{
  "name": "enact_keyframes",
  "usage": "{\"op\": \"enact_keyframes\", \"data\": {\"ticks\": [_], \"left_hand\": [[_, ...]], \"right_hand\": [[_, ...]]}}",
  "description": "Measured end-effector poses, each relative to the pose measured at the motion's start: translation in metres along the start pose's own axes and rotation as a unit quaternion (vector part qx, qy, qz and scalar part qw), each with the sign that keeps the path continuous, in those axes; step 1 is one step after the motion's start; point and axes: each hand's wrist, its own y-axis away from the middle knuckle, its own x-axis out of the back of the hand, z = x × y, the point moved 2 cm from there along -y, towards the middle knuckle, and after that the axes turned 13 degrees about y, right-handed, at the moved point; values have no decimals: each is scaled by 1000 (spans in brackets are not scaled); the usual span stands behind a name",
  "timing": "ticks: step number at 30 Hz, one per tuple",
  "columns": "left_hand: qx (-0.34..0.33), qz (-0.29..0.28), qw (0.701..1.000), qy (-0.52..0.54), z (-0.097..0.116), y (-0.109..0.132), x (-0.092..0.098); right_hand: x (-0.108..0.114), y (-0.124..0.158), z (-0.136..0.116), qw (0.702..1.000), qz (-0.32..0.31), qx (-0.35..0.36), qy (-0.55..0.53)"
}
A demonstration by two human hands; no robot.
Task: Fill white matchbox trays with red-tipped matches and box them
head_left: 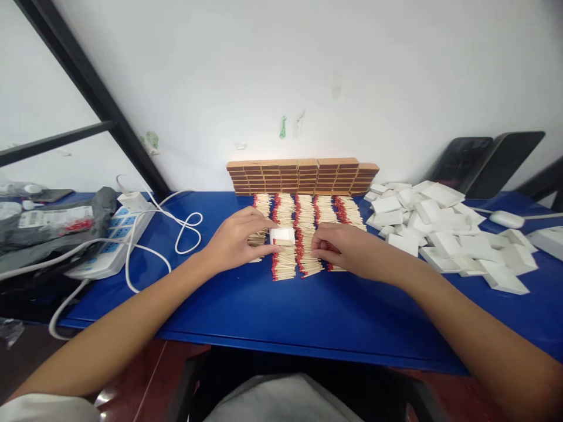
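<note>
Rows of red-tipped matches lie side by side on the blue tabletop. My left hand grips a small white matchbox tray by its ends, over the second row from the left. Some matches show along the tray's near side. Over the rows to the right of the tray, my right hand is closed with its thumb and fingertips together. What lies between those fingers, if anything, is too hidden to make out.
Stacked brown matchbox sleeves stand against the wall behind the matches. Many white trays are heaped at the right, with dark phones leaning behind them. A power strip and looping white cables occupy the left.
</note>
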Motion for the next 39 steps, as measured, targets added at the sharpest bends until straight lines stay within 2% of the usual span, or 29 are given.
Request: {"op": "enact_keyframes", "data": {"ticks": [14,20,27,32,39], "left_hand": [[1,-2,1000,0,1,-1,0],[2,2,1000,0,2,-1,-1],[1,5,999,33,10,-2,-6],[-26,11,999,41,17,-5,-10],[-36,12,998,43,23,-4,-13]], "right_hand": [[2,4,-3,999,-12,20,42],[10,5,-8,999,36,8,10],[6,2,-18,997,69,21,-38],[4,1,-26,994,97,36,-14],[0,2,-31,993,106,55,20]]}}
